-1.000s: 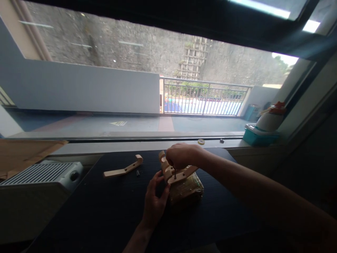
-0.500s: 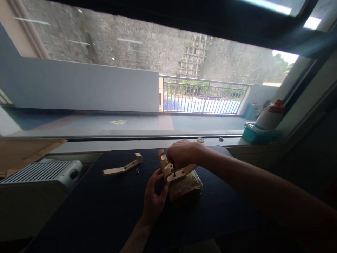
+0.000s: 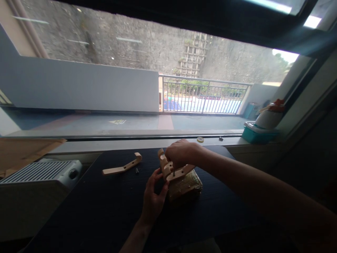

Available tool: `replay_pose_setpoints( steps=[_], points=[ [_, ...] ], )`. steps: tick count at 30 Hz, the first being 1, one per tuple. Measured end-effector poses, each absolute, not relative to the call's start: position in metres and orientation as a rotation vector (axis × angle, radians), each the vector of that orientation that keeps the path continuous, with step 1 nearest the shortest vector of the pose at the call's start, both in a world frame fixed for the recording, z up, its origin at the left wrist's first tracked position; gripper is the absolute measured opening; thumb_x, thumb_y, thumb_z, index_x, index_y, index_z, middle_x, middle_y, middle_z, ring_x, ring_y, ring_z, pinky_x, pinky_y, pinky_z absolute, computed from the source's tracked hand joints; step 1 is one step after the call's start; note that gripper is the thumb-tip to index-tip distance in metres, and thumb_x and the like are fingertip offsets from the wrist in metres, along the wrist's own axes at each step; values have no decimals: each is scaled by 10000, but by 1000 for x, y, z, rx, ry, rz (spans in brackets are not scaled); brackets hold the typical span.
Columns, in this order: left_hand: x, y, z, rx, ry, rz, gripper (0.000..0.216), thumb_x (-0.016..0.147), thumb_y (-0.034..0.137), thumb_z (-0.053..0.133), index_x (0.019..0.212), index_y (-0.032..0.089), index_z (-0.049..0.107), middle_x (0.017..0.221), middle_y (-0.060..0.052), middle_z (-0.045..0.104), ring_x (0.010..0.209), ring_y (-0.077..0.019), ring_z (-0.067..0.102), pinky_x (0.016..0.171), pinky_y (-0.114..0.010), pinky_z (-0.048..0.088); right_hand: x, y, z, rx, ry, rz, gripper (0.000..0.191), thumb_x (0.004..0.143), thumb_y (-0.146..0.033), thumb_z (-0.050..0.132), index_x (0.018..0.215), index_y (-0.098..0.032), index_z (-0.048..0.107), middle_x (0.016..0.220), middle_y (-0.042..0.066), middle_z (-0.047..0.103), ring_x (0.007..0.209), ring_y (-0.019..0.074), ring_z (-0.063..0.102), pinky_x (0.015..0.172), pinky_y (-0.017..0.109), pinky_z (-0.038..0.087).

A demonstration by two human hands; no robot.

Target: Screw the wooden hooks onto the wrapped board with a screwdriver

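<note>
A pale wooden assembly (image 3: 176, 173) of stacked curved pieces rests on a plastic-wrapped packet (image 3: 185, 186) on the dark table (image 3: 105, 211). My left hand (image 3: 153, 198) grips the assembly's near left end, thumb and fingers closed around it. My right hand (image 3: 179, 153) is closed above it, pinching a small dark tool or screw (image 3: 173, 172) that stands in the top piece. A separate curved wooden arm (image 3: 122, 167) lies to the left, with a small dark screw (image 3: 137, 170) beside it.
A white ribbed heater (image 3: 39, 172) stands left of the table, with cardboard (image 3: 23, 149) behind it. On the window sill sit a tape roll (image 3: 200, 139), a small dark part (image 3: 220, 138) and a teal box with a white object (image 3: 262, 130).
My right hand has shifted slightly up and left over the assembly; my left hand stays on the near end. The view has shifted slightly.
</note>
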State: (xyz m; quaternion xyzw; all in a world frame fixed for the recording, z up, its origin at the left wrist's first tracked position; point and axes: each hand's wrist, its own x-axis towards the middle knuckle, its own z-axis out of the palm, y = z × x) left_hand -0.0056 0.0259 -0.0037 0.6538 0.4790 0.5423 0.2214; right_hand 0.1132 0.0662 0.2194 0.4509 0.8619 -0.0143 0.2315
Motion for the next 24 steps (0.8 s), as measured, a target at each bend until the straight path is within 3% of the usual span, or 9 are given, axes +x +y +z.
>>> replay_pose_setpoints(
  steps=[6, 14, 24],
  points=[
    [-5, 26, -4, 1790, 1313, 1507, 484, 813, 351, 591, 1260, 247, 436, 1145, -61, 633, 1132, -246, 559, 982, -440, 420, 113, 68, 215, 1218, 2423, -58, 286, 697, -241, 677, 970, -157, 676, 875, 70, 662, 800, 208, 602, 670, 304, 437],
    [-6, 27, -6, 1825, 1327, 1507, 446, 815, 349, 592, 1231, 258, 460, 1161, -55, 627, 1121, -239, 565, 968, -424, 430, 123, 75, 206, 1298, 2422, -85, 282, 705, -286, 628, 950, -158, 685, 814, 59, 660, 685, 165, 587, 560, 255, 410],
    [-6, 27, -6, 1783, 1321, 1508, 492, 801, 346, 608, 1256, 249, 446, 1118, -60, 645, 1100, -252, 581, 961, -435, 439, 121, 67, 215, 1184, 2475, -53, 256, 692, -210, 666, 939, -146, 683, 847, 64, 668, 761, 175, 589, 609, 259, 406]
  ],
)
